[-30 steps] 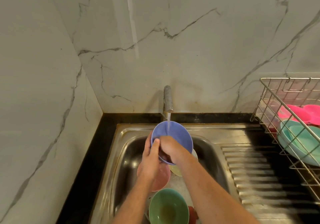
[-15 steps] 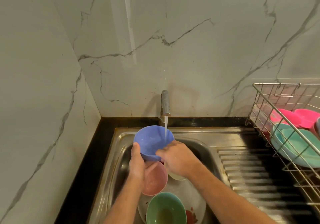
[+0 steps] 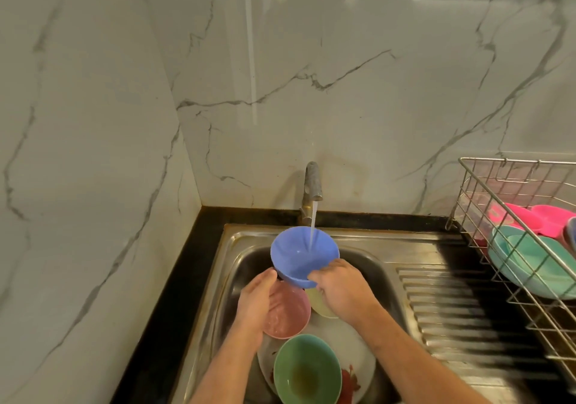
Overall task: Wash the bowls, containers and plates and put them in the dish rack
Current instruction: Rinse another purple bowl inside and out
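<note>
Nearest the camera, a green bowl point(image 3: 307, 369) sits upright in the sink point(image 3: 237, 247) on a white plate point(image 3: 358, 369) with a red flower print, some brownish liquid in its bottom. Just beyond it lie a pink bowl point(image 3: 286, 313) and, to its right, a pale yellow bowl point(image 3: 318, 305) that is partly hidden by the right hand.

Above these, both hands hold a blue bowl point(image 3: 300, 255) over the basin. The left hand point(image 3: 257, 302) cups its lower left side, thumb against the outer wall; how its fingers lie under the bowl cannot be seen. The right hand point(image 3: 341, 288) grips the near right rim, fingers curled over the edge. The bowl is tilted with its opening toward the camera, and a thin stream of water point(image 3: 312, 227) from the tap point(image 3: 312, 183) falls into it.

To the right, past the ribbed draining board point(image 3: 461, 310), a wire dish rack point(image 3: 505, 179) stands on the dark tabletop point(image 3: 174, 294), holding teal plates point(image 3: 530, 260) and pink containers point(image 3: 542, 219) leaning inside. Behind everything rises a white marble wall point(image 3: 343, 91) with grey veins.
</note>
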